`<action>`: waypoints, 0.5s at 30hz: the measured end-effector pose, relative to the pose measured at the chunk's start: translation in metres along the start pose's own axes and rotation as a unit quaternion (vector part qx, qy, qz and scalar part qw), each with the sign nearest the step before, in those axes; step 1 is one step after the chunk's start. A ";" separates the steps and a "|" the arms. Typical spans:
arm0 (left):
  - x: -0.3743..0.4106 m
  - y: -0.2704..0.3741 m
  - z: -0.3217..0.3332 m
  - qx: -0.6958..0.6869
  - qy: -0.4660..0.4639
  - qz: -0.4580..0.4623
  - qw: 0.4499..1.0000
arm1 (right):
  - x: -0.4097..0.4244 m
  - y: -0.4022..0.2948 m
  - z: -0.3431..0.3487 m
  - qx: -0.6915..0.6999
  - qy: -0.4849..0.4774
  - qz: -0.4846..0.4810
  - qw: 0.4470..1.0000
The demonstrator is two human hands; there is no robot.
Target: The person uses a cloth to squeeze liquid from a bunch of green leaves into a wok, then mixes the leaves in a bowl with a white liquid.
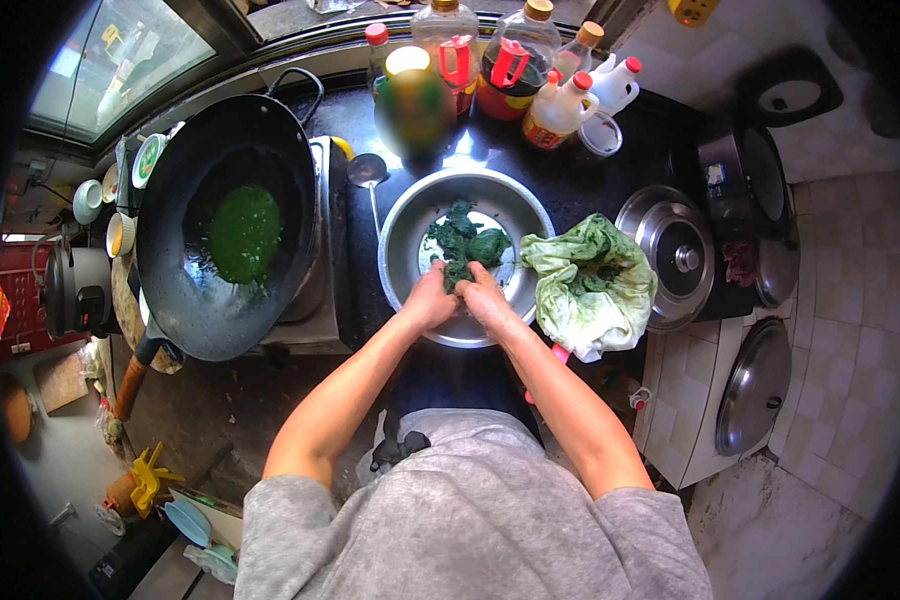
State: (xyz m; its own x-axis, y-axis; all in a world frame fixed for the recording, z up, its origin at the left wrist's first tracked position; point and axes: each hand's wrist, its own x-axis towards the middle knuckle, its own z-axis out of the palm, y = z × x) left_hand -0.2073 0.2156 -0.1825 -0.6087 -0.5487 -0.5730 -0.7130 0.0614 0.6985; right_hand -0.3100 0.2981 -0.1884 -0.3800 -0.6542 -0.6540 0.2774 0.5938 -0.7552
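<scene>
A stainless steel basin (400,259) stands on the dark counter in front of me. Dark green, wet pulp of leafy greens (461,231) lies inside it in loose clumps. My left hand (430,297) and my right hand (486,297) reach over the basin's near rim, their fingers gripping a clump between them. My fingertips are partly buried in the pulp. Right of the basin sits a crumpled, green-stained white cloth (559,311), spread wide with green residue in its hollow. A pink handle shows beneath it, partly behind my right forearm.
On the stove at left rests a large black wok (176,289) holding green liquid (245,234). A metal ladle (366,171) leans between wok and basin. Several bottles (504,82) line the back. Rightward are a glass-and-steel pot lid (664,277) and a dark cooker (746,176).
</scene>
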 end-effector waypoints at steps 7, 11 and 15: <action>-0.065 0.089 0.004 -0.016 0.093 0.219 0.971 | -0.073 -0.033 -0.052 -0.109 0.111 -0.251 0.955; -0.072 0.138 0.067 -0.075 0.110 0.349 0.928 | -0.142 -0.080 -0.115 -0.143 0.186 -0.301 0.924; -0.040 0.155 0.126 -0.091 0.018 0.306 0.948 | -0.114 -0.020 -0.181 -0.320 0.245 -0.344 0.848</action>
State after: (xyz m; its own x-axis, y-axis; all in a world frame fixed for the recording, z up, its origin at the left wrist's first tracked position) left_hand -0.3374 0.3520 -0.1053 -0.8743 -0.4848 -0.0251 -0.1576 0.2345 0.9593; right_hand -0.4323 0.4458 -0.0911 -0.6220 -0.7690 0.1474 -0.6356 0.3859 -0.6687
